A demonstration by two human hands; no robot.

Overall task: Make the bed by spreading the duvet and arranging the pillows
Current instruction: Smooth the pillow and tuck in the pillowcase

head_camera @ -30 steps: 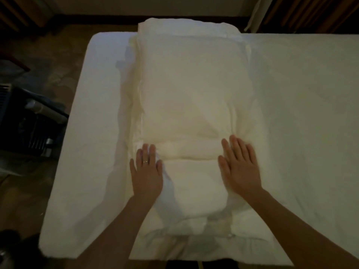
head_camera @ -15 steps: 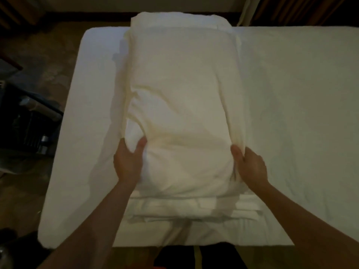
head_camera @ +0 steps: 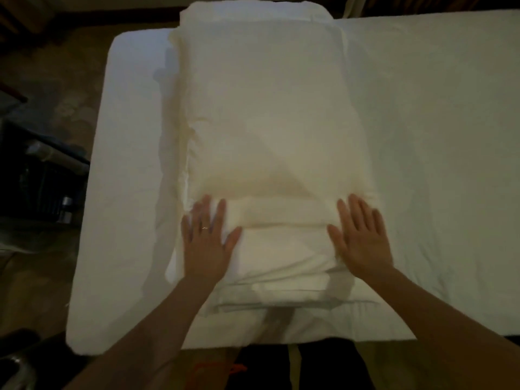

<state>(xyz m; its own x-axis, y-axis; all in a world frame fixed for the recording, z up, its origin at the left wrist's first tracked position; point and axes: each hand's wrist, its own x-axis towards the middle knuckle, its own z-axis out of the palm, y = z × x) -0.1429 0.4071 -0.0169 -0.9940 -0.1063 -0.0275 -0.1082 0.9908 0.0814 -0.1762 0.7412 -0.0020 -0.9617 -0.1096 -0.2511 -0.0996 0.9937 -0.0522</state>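
Here the folded duvet point(head_camera: 267, 142) lies along the bed point(head_camera: 422, 136), toward twelve o'clock. The left hand point(head_camera: 206, 243) and right hand point(head_camera: 361, 240) rest flat, fingers spread, gripping nothing. Soft, bulky, probably light: best pinched at near-edge corners.

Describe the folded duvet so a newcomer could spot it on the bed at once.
Start from the white bed, which fills most of the view. The folded duvet is a thick cream stack running lengthwise on its left half, with the left hand and right hand flat on its near end. It alone is raised and layered; the sheet around it lies flat.
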